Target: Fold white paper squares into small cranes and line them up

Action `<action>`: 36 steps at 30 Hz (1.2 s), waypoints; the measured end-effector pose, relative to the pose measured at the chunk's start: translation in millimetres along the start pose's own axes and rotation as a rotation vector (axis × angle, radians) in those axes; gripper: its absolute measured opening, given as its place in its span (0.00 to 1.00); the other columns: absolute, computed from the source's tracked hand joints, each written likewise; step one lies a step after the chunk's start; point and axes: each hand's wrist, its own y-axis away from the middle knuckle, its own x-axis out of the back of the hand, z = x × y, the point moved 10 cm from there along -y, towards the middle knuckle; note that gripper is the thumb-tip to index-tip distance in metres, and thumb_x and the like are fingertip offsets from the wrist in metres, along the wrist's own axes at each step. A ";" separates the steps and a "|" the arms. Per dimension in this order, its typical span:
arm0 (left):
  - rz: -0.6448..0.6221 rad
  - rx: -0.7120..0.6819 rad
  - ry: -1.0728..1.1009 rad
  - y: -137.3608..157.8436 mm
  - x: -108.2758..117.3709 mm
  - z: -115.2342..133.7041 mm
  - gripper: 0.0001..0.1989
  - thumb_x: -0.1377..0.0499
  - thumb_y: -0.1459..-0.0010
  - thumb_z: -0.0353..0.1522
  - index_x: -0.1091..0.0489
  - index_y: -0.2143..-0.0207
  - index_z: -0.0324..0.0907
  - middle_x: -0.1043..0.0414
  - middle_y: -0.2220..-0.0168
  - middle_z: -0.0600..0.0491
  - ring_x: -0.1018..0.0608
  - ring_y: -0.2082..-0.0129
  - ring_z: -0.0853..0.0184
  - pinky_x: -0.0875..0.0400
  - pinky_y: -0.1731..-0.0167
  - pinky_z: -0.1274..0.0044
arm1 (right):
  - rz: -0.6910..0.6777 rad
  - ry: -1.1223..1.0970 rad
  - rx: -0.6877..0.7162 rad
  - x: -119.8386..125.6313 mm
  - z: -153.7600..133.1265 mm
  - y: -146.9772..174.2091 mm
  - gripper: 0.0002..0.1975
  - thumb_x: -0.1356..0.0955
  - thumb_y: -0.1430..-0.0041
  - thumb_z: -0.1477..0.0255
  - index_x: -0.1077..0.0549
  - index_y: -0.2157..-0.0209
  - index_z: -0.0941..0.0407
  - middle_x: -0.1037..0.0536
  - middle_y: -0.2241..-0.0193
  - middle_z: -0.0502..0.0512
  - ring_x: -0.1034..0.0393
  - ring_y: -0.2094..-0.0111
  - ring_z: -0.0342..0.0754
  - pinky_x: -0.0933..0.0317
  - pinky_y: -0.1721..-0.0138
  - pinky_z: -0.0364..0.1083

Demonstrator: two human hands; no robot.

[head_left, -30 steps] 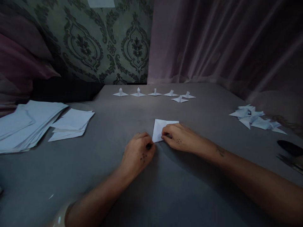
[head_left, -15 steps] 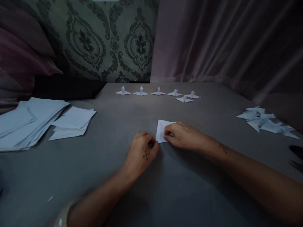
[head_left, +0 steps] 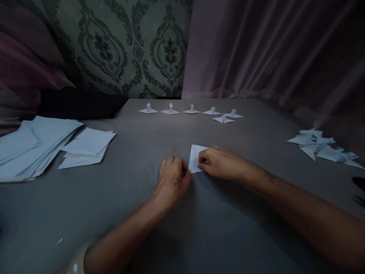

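A small folded piece of white paper (head_left: 194,155) lies on the grey table surface in the middle of the head view. My right hand (head_left: 219,163) covers its right side, fingers curled in and pressed together on the sheet. At the paper's near left corner, my left hand (head_left: 174,178) pinches with thumb and index finger; the exact contact is partly hidden by the fingers. Both hands rest low, close to the table.
Folded paper cranes (head_left: 192,109) stand in a row at the back. More folded cranes (head_left: 322,144) lie heaped at the right, near a dark object (head_left: 358,182). Square sheets (head_left: 88,142) and larger sheets (head_left: 54,133) are stacked at the left. One paper scrap (head_left: 59,241) lies front left.
The left thumb and index finger have drawn closer together at the paper's corner, closing the gap between them. My right hand and the paper stay almost in place.
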 end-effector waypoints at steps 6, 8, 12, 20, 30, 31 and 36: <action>-0.098 0.082 0.205 -9.0 -0.9 -13.9 0.06 0.45 0.53 0.23 0.34 0.71 0.40 0.32 0.72 0.54 0.30 0.69 0.67 0.35 0.67 0.74 | -0.033 0.018 -0.017 -0.6 -1.6 0.5 0.08 0.36 0.44 0.68 0.25 0.68 0.55 0.24 0.70 0.54 0.33 0.71 0.44 0.50 0.74 0.42; -0.131 0.139 0.300 -9.3 -0.7 -20.5 0.10 0.47 0.54 0.20 0.33 0.70 0.39 0.32 0.73 0.55 0.30 0.72 0.69 0.36 0.71 0.78 | -0.041 0.018 -0.034 -0.8 -1.4 1.6 0.09 0.36 0.44 0.68 0.25 0.67 0.55 0.24 0.70 0.54 0.33 0.72 0.44 0.51 0.74 0.42; -0.049 0.049 0.310 -5.3 13.2 -13.9 0.13 0.50 0.53 0.21 0.29 0.66 0.39 0.31 0.71 0.54 0.29 0.72 0.70 0.35 0.71 0.79 | -0.028 0.022 -0.049 -1.9 -0.6 2.9 0.10 0.36 0.44 0.68 0.24 0.65 0.55 0.24 0.70 0.55 0.33 0.72 0.44 0.51 0.75 0.42; -0.154 -0.394 -0.104 18.6 2.4 34.1 0.14 0.51 0.45 0.24 0.26 0.69 0.39 0.29 0.65 0.49 0.26 0.62 0.64 0.30 0.60 0.73 | 0.015 0.019 -0.030 -2.1 0.8 1.3 0.10 0.36 0.46 0.68 0.24 0.66 0.55 0.23 0.69 0.55 0.32 0.72 0.45 0.50 0.75 0.42; -0.047 -0.636 0.013 24.2 5.9 47.5 0.17 0.51 0.45 0.21 0.31 0.56 0.39 0.30 0.55 0.48 0.29 0.55 0.64 0.31 0.53 0.71 | 0.069 0.004 -0.002 1.6 -5.5 1.3 0.09 0.35 0.49 0.72 0.22 0.69 0.55 0.22 0.72 0.56 0.30 0.72 0.47 0.49 0.75 0.43; -0.082 -0.652 0.011 24.4 -0.4 47.3 0.18 0.51 0.45 0.21 0.31 0.55 0.39 0.30 0.55 0.48 0.29 0.54 0.64 0.31 0.52 0.71 | 0.073 -0.004 -0.001 2.3 -4.7 0.5 0.09 0.35 0.49 0.73 0.22 0.70 0.55 0.22 0.73 0.56 0.31 0.73 0.47 0.49 0.76 0.43; -0.152 -0.652 -0.091 24.6 -14.3 46.6 0.15 0.53 0.42 0.21 0.29 0.59 0.38 0.30 0.58 0.47 0.30 0.56 0.63 0.31 0.55 0.72 | 0.116 -0.294 0.198 12.5 -3.1 5.6 0.08 0.34 0.48 0.72 0.22 0.68 0.57 0.21 0.73 0.52 0.31 0.73 0.44 0.43 0.72 0.41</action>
